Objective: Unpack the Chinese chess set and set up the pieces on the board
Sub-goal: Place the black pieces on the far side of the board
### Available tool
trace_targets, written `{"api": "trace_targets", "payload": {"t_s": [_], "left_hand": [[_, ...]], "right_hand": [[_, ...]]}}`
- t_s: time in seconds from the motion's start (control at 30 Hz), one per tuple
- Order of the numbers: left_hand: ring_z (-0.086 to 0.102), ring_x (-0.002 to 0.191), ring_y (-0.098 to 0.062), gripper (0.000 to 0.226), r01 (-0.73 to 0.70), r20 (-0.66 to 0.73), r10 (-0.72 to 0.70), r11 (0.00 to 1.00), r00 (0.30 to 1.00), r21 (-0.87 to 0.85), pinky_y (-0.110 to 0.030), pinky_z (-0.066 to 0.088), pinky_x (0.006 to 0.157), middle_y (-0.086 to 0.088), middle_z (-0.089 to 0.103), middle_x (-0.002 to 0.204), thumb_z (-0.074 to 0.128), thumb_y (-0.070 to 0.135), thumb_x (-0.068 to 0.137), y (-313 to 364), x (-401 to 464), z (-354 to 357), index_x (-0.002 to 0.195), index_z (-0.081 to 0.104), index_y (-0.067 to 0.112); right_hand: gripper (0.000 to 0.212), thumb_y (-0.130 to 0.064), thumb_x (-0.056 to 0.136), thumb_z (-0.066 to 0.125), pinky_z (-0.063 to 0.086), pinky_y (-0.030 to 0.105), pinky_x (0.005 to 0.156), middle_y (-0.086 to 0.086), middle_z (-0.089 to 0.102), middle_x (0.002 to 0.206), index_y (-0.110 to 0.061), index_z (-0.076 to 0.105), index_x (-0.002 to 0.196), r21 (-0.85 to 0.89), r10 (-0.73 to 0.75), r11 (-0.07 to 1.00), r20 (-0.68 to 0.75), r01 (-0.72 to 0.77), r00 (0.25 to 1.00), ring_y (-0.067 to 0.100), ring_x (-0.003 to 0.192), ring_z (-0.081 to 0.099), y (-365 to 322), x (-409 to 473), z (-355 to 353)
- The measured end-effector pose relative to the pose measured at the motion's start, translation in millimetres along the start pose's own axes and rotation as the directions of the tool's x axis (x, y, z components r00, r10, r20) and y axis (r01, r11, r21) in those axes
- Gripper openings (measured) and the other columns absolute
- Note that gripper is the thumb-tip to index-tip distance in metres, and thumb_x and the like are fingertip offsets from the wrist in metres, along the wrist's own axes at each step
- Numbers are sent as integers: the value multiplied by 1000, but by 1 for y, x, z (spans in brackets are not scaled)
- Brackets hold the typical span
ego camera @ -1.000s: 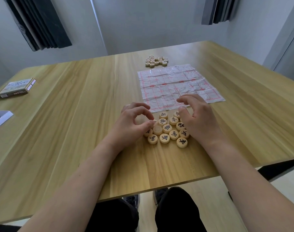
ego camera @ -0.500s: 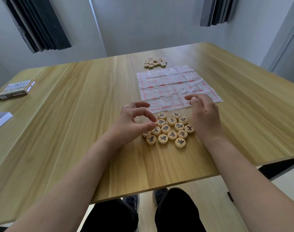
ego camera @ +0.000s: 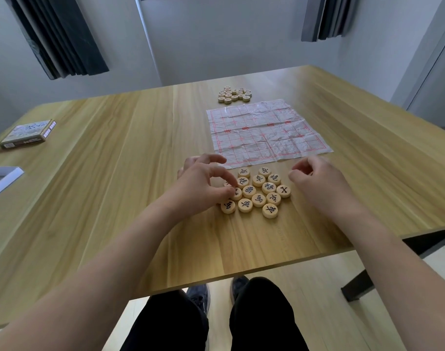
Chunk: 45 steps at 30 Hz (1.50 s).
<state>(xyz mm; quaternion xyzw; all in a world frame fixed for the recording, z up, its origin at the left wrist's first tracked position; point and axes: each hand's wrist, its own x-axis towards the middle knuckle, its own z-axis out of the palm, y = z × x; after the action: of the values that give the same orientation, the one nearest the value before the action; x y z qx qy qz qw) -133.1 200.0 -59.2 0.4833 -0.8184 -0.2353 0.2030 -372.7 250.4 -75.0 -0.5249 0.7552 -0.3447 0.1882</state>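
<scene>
Since a second ago: right hand [ego camera: 315, 183] drawn off to the right of the near cluster of round pale wooden chess pieces with black characters [ego camera: 257, 191], fingers curled, whether pinching a piece impossible to tell. Left hand [ego camera: 203, 186] at the cluster's left edge, thumb and forefinger narrowed onto a piece. Crumpled white paper board with red grid [ego camera: 264, 131] just beyond, bare of pieces; second cluster of wooden pieces [ego camera: 234, 94] past its far edge. Risks: creased paper sliding or lifting under a placed piece, neighbouring discs knocked or flipped face down. Printed cardboard box [ego camera: 26, 134] far left on the light wooden table [ego camera: 115, 173].
</scene>
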Motion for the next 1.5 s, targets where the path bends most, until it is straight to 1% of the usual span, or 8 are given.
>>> {"api": "trace_targets", "payload": {"t_s": [0.17,0.33,0.53,0.87,1.1,1.3,1.37,1.5], "left_hand": [[17,139,-10,7,-68,16,66,976,998,206,-45,9,113,20,43,140,71,40,85,10,2,-3,90,73,43],[12,142,-10,14,-103,114,70,942,991,319,-48,5,115,17,38,148,66,42,90,19,6,-8,102,72,41],[8,145,-13,22,-174,192,101,895,976,411,-51,3,117,18,35,150,62,48,91,23,9,-12,111,69,42],[3,144,-4,21,-162,263,67,919,963,360,-46,-2,116,24,32,150,66,46,89,26,16,-14,108,72,41],[2,146,-8,15,-207,300,84,890,950,407,-49,-7,118,25,29,152,66,45,89,26,22,-11,103,72,42],[2,144,-4,11,-180,298,72,919,952,352,-44,-7,115,26,32,149,70,45,86,23,27,-11,95,72,41],[3,144,-3,10,-181,311,72,924,948,336,-42,-5,113,27,32,148,70,46,85,20,29,-12,93,70,41],[14,141,-7,11,-124,317,54,971,947,206,-42,9,112,30,38,141,71,48,83,15,34,-22,88,65,42]], "right_hand": [[23,-47,82,63,44,41,96,-14,53,96,-31,61,99,-131,6,991,220,24,975,15,98,55,-6,-11,-12],[21,-45,87,63,43,41,97,-18,47,90,-30,64,101,-172,-51,981,238,94,970,10,94,52,-11,-17,-14],[16,-35,83,72,39,23,63,-9,59,90,-27,61,92,-57,-83,993,243,100,966,4,78,54,-4,-11,-15],[15,-29,85,71,42,20,64,-9,62,82,-22,64,97,206,-157,964,-66,168,985,3,75,58,-2,20,-13],[14,-28,89,65,40,13,61,-10,62,81,-19,64,101,109,-298,940,-195,323,934,-1,69,55,-20,61,4],[12,-23,88,65,54,39,81,-10,62,84,-17,65,98,-1,-481,863,-305,505,822,9,76,61,-18,86,22],[12,-24,88,65,54,36,78,-9,62,84,-17,65,97,10,-487,854,-339,520,805,9,75,60,-13,90,27],[13,-25,88,65,47,15,68,-4,67,87,-17,66,99,95,-442,862,-339,498,830,7,75,60,-8,95,33]]}}
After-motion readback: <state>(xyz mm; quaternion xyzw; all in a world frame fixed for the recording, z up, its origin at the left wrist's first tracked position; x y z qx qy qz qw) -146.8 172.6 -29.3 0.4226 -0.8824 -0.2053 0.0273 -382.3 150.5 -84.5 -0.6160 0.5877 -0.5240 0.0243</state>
